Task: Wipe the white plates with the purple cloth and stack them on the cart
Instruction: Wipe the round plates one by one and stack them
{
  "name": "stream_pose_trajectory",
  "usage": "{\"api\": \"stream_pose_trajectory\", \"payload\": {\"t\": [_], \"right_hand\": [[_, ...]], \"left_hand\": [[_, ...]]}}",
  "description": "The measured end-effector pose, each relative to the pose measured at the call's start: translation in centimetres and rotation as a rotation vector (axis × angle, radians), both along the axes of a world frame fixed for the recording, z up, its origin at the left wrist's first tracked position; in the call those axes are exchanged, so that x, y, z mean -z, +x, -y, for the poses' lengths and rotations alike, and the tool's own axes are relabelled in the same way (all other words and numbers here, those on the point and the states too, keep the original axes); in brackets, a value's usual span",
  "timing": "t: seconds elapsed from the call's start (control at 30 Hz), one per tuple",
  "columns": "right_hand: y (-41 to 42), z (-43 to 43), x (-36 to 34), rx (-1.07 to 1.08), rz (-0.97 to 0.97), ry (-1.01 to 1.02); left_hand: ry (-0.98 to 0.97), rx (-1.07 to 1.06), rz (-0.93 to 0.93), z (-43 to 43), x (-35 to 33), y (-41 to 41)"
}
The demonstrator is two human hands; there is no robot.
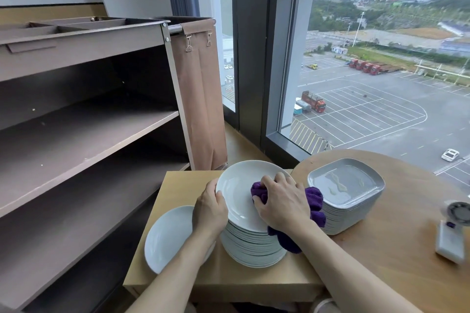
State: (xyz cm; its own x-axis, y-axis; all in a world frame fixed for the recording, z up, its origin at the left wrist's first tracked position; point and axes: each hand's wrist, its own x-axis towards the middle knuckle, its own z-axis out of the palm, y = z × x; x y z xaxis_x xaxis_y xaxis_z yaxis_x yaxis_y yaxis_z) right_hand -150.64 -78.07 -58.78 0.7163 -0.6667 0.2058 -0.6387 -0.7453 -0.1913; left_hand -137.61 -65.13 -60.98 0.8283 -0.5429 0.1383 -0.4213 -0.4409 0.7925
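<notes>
From the head camera we saw the left hand [209, 207] gripping the left rim of the topmost white plate [237, 190], its fingers curled round the edge and the thumb lying on the upper face. That plate sat at the top of a tall stack of white plates [251, 246] and seemed to be tipped a little rather than lying flat. The right hand [282, 201] pressed down on the purple cloth [314, 199], its fingers bent over the bunched fabric and holding it against the right side of the plate's inner face. Loose folds of the cloth spilled out past the wrist and hung down the right side of the stack. The stack stood on a small light-wood table [229, 284], and a single white plate [167, 236] lay on the same table just to the left of it, partly hidden by the left forearm. To the right we saw a round wooden table [381, 262] bearing a stack of grey square plates [348, 185], close beside the cloth, and a small white device [450, 239] near its right edge. The cart [89, 122], brown with several shelves and a divided tray on top, stood to the left of the small table, with a tan fabric bag [201, 89] clipped to its right end. Behind it all, a large window [381, 71] looked out over a car park.
</notes>
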Motion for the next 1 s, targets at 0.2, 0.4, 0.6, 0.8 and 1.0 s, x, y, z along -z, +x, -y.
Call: {"api": "stream_pose_trajectory", "payload": {"t": [0.2, 0.4, 0.6, 0.8, 1.0], "right_hand": [[0.2, 0.0, 0.3, 0.02, 0.003, -0.004], [0.1, -0.2, 0.4, 0.029, 0.015, -0.008], [-0.2, -0.2, 0.4, 0.022, 0.035, 0.023], [-0.5, 0.1, 0.2, -0.005, 0.092, 0.088], [-1.3, 0.2, -0.1, -0.036, 0.259, 0.151]], "left_hand": [[-0.177, 0.084, -0.269, -0.3, -0.6, 0.2], [-0.121, 0.041, -0.21, 0.1, -0.7, 0.0], [-0.053, 0.016, -0.092, 0.3, -1.1, 0.3], [-0.051, 0.076, -0.035, -0.1, -2.0, 0.3], [-0.018, 0.062, 0.037, -0.2, -3.7, 0.3]]}}
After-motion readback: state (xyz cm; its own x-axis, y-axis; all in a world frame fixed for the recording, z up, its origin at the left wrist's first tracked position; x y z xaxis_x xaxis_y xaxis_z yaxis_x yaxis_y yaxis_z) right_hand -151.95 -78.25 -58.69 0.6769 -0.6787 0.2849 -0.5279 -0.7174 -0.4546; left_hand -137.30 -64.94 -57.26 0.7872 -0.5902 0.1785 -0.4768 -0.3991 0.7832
